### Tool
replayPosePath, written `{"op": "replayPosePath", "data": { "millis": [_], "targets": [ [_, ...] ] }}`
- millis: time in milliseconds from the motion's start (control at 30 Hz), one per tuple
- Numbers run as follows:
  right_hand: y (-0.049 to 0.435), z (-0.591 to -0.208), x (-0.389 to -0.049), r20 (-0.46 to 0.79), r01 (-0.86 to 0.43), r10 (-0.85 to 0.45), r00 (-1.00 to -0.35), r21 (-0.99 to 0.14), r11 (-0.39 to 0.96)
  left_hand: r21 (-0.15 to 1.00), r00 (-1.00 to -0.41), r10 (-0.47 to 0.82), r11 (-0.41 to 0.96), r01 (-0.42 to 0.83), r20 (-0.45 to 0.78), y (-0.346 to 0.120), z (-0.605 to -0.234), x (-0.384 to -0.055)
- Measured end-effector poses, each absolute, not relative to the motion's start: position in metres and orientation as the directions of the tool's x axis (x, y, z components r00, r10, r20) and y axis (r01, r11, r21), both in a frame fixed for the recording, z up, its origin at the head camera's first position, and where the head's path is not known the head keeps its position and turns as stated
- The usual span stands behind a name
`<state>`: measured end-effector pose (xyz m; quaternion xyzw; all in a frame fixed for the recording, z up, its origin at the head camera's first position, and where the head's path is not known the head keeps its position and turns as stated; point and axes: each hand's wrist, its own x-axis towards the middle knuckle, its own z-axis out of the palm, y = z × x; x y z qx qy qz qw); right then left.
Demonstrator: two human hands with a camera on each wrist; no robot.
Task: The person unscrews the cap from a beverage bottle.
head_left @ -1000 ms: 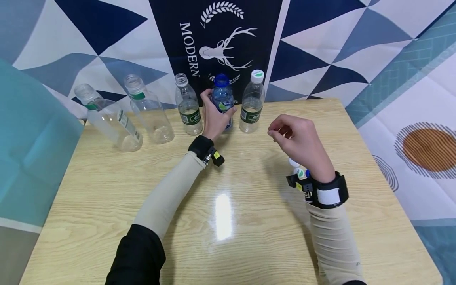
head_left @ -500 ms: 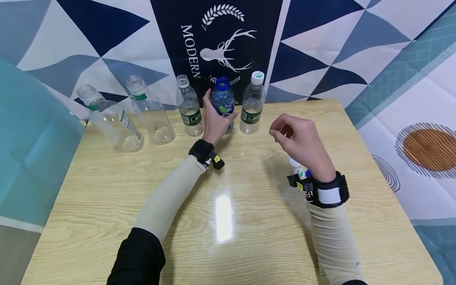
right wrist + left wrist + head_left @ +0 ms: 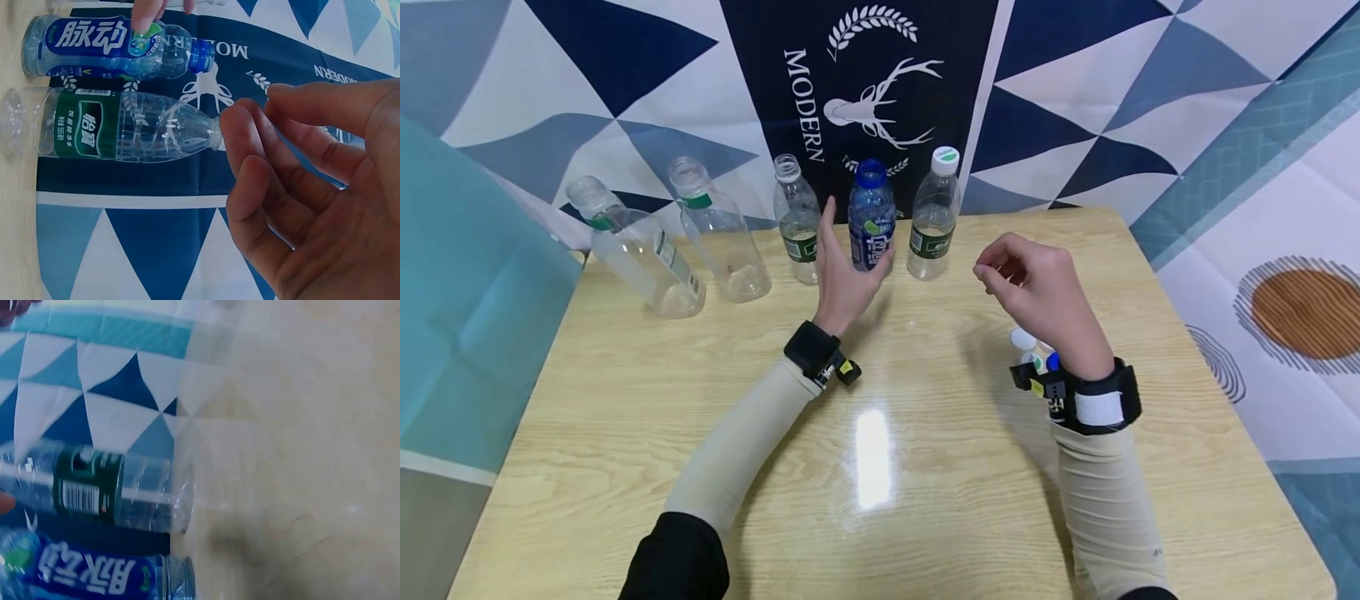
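Note:
My left hand [image 3: 850, 279] stands at the front of a blue-labelled drink bottle [image 3: 871, 218], fingers and thumb spread apart on either side of it. In the right wrist view a fingertip appears in front of that bottle [image 3: 112, 47]; contact cannot be told. The bottle stands upright. To its left is an uncapped clear bottle [image 3: 800, 242], partly behind my fingers. On its right is a green-labelled bottle [image 3: 931, 221] with a white cap [image 3: 945, 161]. My right hand [image 3: 1037, 292] hovers over the table at the right, fingers loosely curled, holding nothing.
Two larger uncapped clear bottles [image 3: 647, 262] stand tilted-looking at the back left, the second bottle [image 3: 726, 250] nearer the middle. Several loose caps [image 3: 1024, 339] lie under my right wrist, partly hidden. A patterned cloth [image 3: 1045, 100] rises behind the wooden table [image 3: 925, 500].
My left hand has loosened from the blue-labelled bottle, its fingers straightening and drawing slightly back toward me. The right hand has barely moved.

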<state>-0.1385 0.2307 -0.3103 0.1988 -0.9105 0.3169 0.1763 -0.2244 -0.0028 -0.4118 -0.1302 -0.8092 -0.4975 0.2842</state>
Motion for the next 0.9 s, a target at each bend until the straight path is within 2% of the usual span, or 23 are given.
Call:
{"op": "replayPosePath", "data": {
  "millis": [67,133,200,267,333,400,500,567,733,900],
  "targets": [
    [0.231,-0.309,-0.139,0.448,-0.472,-0.246,-0.86,-0.512,0.718,0.62,-0.707,-0.035,0.511,0.595,0.707,-0.002,-0.411,-0.214],
    [0.231,-0.308,-0.139,0.445,-0.47,-0.243,-0.862,-0.518,0.715,0.48,-0.581,0.015,0.544,0.688,0.814,0.001,-0.41,-0.202],
    [0.231,-0.307,-0.139,0.442,-0.468,-0.243,-0.863,-0.522,0.713,0.375,-0.478,0.061,0.537,0.756,0.876,0.005,-0.41,-0.191],
    [0.231,-0.307,-0.139,0.442,-0.468,-0.244,-0.863,-0.52,0.715,0.353,-0.449,0.089,0.491,0.796,0.889,0.013,-0.412,-0.183],
    [0.231,-0.307,-0.138,0.444,-0.467,-0.242,-0.863,-0.517,0.717,0.411,-0.499,0.107,0.436,0.801,0.86,0.022,-0.414,-0.18],
    [0.231,-0.308,-0.138,0.446,-0.466,-0.238,-0.863,-0.519,0.717,0.492,-0.582,0.128,0.41,0.768,0.803,0.032,-0.417,-0.181],
    [0.232,-0.309,-0.137,0.44,-0.468,-0.243,-0.864,-0.523,0.712,0.578,-0.691,0.15,0.44,0.687,0.707,0.048,-0.419,-0.19],
    [0.231,-0.31,-0.137,0.434,-0.471,-0.252,-0.865,-0.528,0.707,0.604,-0.741,0.156,0.482,0.634,0.653,0.058,-0.42,-0.196],
    [0.231,-0.31,-0.136,0.441,-0.486,-0.265,-0.857,-0.524,0.699,0.643,-0.83,0.136,0.569,0.512,0.541,0.084,-0.416,-0.212],
    [0.23,-0.309,-0.136,0.443,-0.499,-0.278,-0.852,-0.529,0.686,0.693,-0.882,0.047,0.599,0.401,0.47,0.105,-0.412,-0.232]
  ]
}}
